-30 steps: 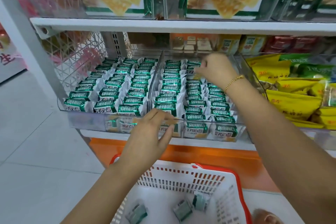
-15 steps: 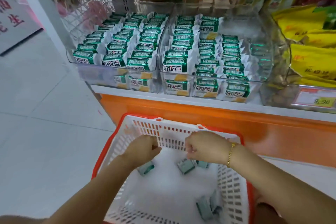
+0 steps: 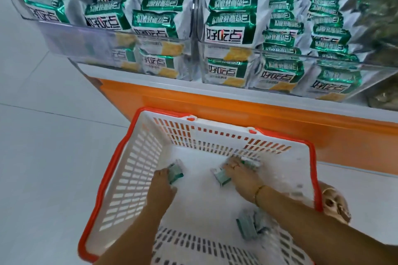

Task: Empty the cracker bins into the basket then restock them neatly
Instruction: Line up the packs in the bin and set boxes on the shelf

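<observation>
Two clear cracker bins, the left bin [image 3: 90, 46] and the right bin [image 3: 286, 55], stand side by side on the shelf, packed with rows of green and white cracker packs [image 3: 228, 26]. Below them the white basket with an orange rim [image 3: 311, 157] stands on the floor. Both of my hands are down on the basket floor. My left hand [image 3: 162, 185] holds a cracker pack [image 3: 176, 173] at its fingertips. My right hand [image 3: 240, 173] is curled over a pack [image 3: 223, 178], and another pack [image 3: 252, 163] lies just beyond its fingers. Loose packs [image 3: 247, 226] lie nearer to me.
The orange shelf base [image 3: 237, 112] runs right behind the basket. A pale perforated shoe [image 3: 336, 204] sits against the basket's right side. Grey floor tiles [image 3: 47, 157] spread to the left. Darker snack bags [image 3: 383, 17] fill the shelf at the right.
My hands left the bins with packs, came down over the basket and now reach its floor. The view has tilted down and moved closer to the shelf.
</observation>
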Available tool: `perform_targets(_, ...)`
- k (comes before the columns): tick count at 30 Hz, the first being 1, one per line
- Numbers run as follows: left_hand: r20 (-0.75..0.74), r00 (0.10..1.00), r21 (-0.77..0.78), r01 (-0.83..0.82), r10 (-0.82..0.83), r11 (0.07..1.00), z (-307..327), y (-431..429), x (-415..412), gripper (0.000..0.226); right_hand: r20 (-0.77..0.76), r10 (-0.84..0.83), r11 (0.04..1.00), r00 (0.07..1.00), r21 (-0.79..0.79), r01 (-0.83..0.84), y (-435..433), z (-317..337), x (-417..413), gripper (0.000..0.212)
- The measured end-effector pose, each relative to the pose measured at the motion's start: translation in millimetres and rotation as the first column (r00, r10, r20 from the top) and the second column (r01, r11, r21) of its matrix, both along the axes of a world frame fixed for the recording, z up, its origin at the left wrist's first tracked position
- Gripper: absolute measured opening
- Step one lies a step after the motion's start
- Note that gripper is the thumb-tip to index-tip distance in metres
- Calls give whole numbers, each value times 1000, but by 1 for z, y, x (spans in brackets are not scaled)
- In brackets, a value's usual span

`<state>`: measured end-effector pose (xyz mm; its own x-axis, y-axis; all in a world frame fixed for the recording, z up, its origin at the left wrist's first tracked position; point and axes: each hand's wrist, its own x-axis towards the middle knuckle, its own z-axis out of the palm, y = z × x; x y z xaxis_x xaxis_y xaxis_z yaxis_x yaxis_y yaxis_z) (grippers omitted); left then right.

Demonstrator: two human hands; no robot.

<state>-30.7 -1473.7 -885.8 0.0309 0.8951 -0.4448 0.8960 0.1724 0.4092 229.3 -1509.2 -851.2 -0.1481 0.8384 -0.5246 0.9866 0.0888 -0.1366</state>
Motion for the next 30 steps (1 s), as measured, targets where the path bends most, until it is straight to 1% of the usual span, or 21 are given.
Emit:
perform_targets(2, 16, 1000, 35, -3, 3, 999, -16, 0, 6, 57, 30, 6, 1000, 1000, 13, -7, 4, -12, 0, 65)
perform_targets(3, 24, 1000, 65, 1, -3, 998, -21, 1, 9, 59, 26, 23, 998, 999, 62, -24, 5, -17, -1, 66)
perform_targets(5, 17, 999, 131, 28, -30, 991, -24, 6, 16, 57, 12, 54, 989, 998, 135, -55, 6, -31, -1, 75)
perform_targets(6, 17, 999, 148, 39, -42, 988, -26, 9, 18, 55, 31, 62, 985, 998, 161, -66, 6, -37, -1, 75)
perform_targets(9, -9, 996, 188, 91, -91, 978, -35, 14, 22, 51, -5, 43, 968, 999, 247, -41, 6, -50, -2, 55)
perform_targets(11, -39, 995, 184, 102, -96, 978, -38, 13, 20, 51, -33, 36, 971, 999, 238, -27, 10, -46, -2, 46)
perform_targets(12, -39, 996, 165, 91, -85, 982, -37, 13, 18, 50, -43, 38, 980, 998, 199, -29, 12, -43, -1, 40)
perform_targets(14, -21, 1000, 97, 25, -23, 995, -39, 12, 14, 47, -83, 13, 999, 996, 45, -9, 15, -39, 2, 33)
perform_targets(16, 58, 992, -11, -108, 109, 994, -28, 12, 16, 45, -143, -130, 988, 981, -104, 115, 19, -32, 3, 38)
perform_targets(17, 120, 969, -78, -205, 214, 976, -18, 14, 19, 43, -175, -226, 967, 958, -161, 198, 21, -27, 2, 44)
perform_targets(18, 187, 923, -179, -305, 337, 935, -4, 15, 22, 38, -213, -321, 936, 923, -223, 274, 23, -20, 0, 49)
perform_targets(19, 271, 852, -302, -368, 449, 879, 7, 17, 24, 30, -258, -417, 893, 872, -298, 338, 25, -12, -3, 54)
perform_targets(20, 348, 767, -447, -371, 540, 814, 17, 19, 25, 22, -312, -521, 833, 795, -391, 392, 28, -4, -6, 56)
perform_targets(21, 399, 688, -584, -319, 606, 747, 28, 20, 25, 17, -371, -637, 750, 676, -502, 430, 30, 5, -9, 56)
perform_targets(22, 429, 648, -679, -228, 629, 698, 39, 20, 24, 15, -416, -750, 647, 515, -627, 435, 31, 14, -11, 55)
perform_targets(23, 462, 616, -735, -137, 639, 664, 49, 20, 22, 17, -435, -836, 544, 336, -738, 400, 33, 23, -12, 55)
perform_targets(24, 491, 586, -762, -69, 645, 644, 57, 20, 20, 21, -435, -883, 470, 179, -821, 325, 32, 33, -11, 55)
perform_targets(25, 518, 540, -779, -22, 664, 626, 66, 20, 20, 26, -431, -900, 434, 65, -871, 228, 32, 42, -9, 54)
perform_targets(26, 543, 494, -781, 1, 679, 624, 73, 21, 19, 29, -436, -900, 432, 3, -892, 133, 31, 53, -7, 52)
perform_targets(27, 565, 443, -782, 19, 696, 623, 80, 20, 19, 32, -445, -895, 443, -35, -895, 55, 29, 62, -4, 50)
perform_targets(30, 609, 333, -771, 35, 720, 636, 103, 22, 20, 41, -478, -873, 483, -95, -875, -32, 23, 94, -2, 42)
